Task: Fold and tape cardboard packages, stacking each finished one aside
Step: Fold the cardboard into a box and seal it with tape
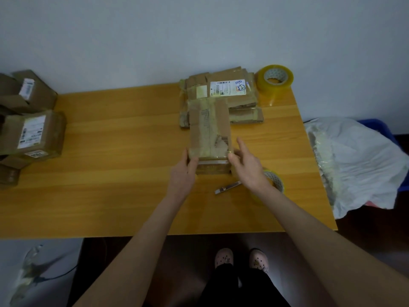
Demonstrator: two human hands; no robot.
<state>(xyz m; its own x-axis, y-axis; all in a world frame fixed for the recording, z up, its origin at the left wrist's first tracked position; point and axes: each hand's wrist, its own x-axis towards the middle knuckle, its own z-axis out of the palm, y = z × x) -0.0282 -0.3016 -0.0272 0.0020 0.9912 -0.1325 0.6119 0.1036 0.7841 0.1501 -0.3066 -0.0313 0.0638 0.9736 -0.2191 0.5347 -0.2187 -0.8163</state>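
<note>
Gripping left hand (184, 171): curled on cardboard package (210, 129), near-left corner.
Right hand (247, 167): pinches near-right corner, forefinger straight.
Table (110, 140): under package.

No wording can be read for certain; a white label (228, 87) is stuck on the top flat carton (234, 100) of the back pile; a barcode strip and a blue logo (240, 85) are printed on it, letters too small; a barcode mark (224, 138) and faint grey print are seen on the middle box (209, 129), illegible; white labels (33, 130) are carried by the boxes at the left (43, 95), blurred, only dark bars made out; a dotted pattern is printed inside the core of the tape roll (276, 86), no words.
</note>
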